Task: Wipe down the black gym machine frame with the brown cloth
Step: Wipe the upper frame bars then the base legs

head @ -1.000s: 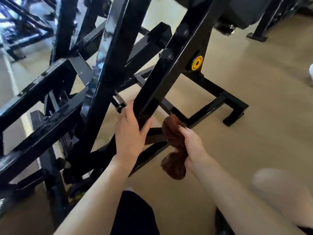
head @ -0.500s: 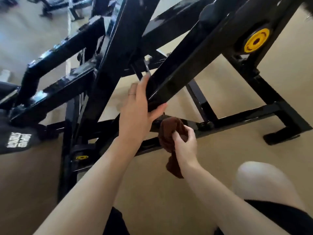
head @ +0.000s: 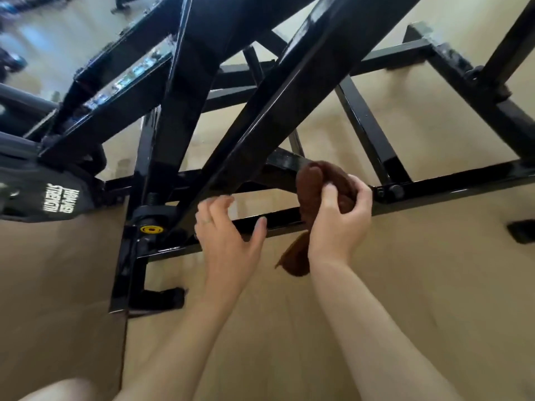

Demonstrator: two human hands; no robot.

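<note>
Left hand (head: 228,235) off frame (head: 260,117) now

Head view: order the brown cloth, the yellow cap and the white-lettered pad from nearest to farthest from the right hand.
From the right hand:
1. Brown cloth, held in that hand.
2. Yellow cap, low on the frame, beyond the left hand.
3. White-lettered pad, at the far left edge.
</note>
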